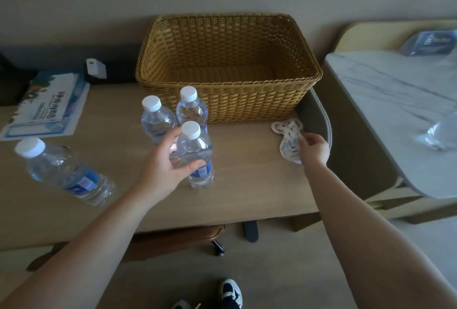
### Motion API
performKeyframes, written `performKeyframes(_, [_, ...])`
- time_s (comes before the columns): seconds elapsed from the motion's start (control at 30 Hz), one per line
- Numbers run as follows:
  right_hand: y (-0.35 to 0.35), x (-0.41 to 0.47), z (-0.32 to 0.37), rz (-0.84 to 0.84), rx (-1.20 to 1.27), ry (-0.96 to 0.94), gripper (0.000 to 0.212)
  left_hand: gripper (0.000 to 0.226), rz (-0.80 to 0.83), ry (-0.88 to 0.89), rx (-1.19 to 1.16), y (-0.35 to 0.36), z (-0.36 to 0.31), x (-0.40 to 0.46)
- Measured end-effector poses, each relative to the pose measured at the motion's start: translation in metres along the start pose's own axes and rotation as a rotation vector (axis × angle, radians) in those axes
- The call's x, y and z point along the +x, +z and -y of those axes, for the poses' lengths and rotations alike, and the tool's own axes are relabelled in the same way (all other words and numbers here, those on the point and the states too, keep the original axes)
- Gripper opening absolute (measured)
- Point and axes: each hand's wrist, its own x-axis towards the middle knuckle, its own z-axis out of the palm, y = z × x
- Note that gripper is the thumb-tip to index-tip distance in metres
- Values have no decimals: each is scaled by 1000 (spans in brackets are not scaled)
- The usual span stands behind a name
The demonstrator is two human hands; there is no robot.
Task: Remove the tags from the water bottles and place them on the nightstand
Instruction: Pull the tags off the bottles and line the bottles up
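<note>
Three clear water bottles with white caps stand together on the wooden table (247, 185). My left hand (168, 162) grips the front bottle (195, 155) around its upper body. The two others, bottle (155, 120) and bottle (191, 108), stand just behind it. A fourth bottle (66, 172) is at the left, tilted. My right hand (314, 148) pinches a white paper tag (289, 148) with blue print near the table's right edge. Further white tags (284, 127) lie on the table just behind it.
A woven wicker basket (227, 108), with nothing visible inside, stands at the back of the table. A printed booklet (47, 108) and a white charger (96, 68) are at the left. A marble-topped surface (395, 101) with a crumpled plastic item (442, 135) is to the right.
</note>
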Motion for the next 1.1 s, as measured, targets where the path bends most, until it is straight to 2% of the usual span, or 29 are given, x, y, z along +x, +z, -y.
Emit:
performKeyframes(0.13, [-4,-9,-13,45,-383,-297,42,68,4,1,-1,-1,1,0])
performKeyframes(0.23, [-4,-19,-29,182,-610,-503,43,67,-8,-2,4,-1,2,-1])
performKeyframes(0.3, [-3,-22,-37,275,-718,-522,41,67,-8,-4,1,-1,2,-1])
performKeyframes(0.43, [-3,-22,-38,330,-799,-443,45,69,-8,-19,7,-1,2,-2])
performKeyframes(0.53, [0,-27,-32,320,-781,-457,47,68,-14,-16,19,-1,1,-3])
performKeyframes(0.67, [14,-62,-7,306,-601,-533,48,69,-23,-12,30,-1,-5,-5])
performKeyframes(0.83, [39,-136,39,336,-253,-696,40,97,-87,-39,142,-13,-14,-14])
performKeyframes(0.9, [47,-163,56,400,-136,-694,45,91,-126,2,229,-22,-19,-20])
performKeyframes(1.0, [58,-192,72,479,-58,-672,61,70,-228,85,350,-39,-23,-30])
performKeyframes(1.1, [68,-209,81,453,-59,-638,72,57,-387,167,445,-66,-28,-44])
